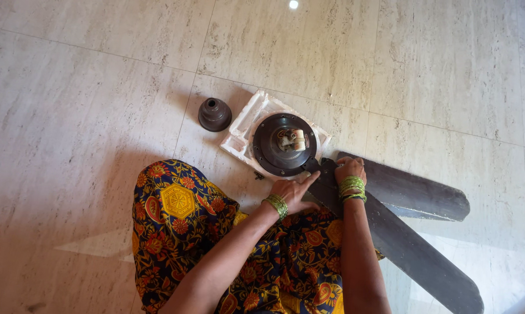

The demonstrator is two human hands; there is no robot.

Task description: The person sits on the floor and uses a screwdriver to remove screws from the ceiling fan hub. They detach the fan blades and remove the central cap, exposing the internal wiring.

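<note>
Fan motor housing (284, 145), round and dark, sits on a white foam packing tray (243, 125) on the pale stone floor (88, 99), straight ahead of the seated person. In the housing's open centre a small pale part shows, with something yellowish beside it; what it is cannot be told. The tray holds only the housing, its white rim showing on the left and upper sides.

Two long dark fan blades lie to the right. The nearer blade (413, 256) runs from the housing's lower right edge down towards the bottom right corner; the farther blade (413, 195) lies partly under it and points right. A dark bell-shaped cup (214, 114) stands on the floor just left of the tray, apart from it. Bare tiles stretch wide to the left and above.

The left hand (292, 192), green bangles at the wrist, rests flat with fingers spread and straight, the forefinger reaching to where the nearer blade meets the housing; it grasps nothing. The right hand (349, 170), also bangled, is curled down over the blades' inner ends, pressing on top; whether its fingers close round an edge cannot be told. A patterned skirt (181, 215) covers the lap below.
</note>
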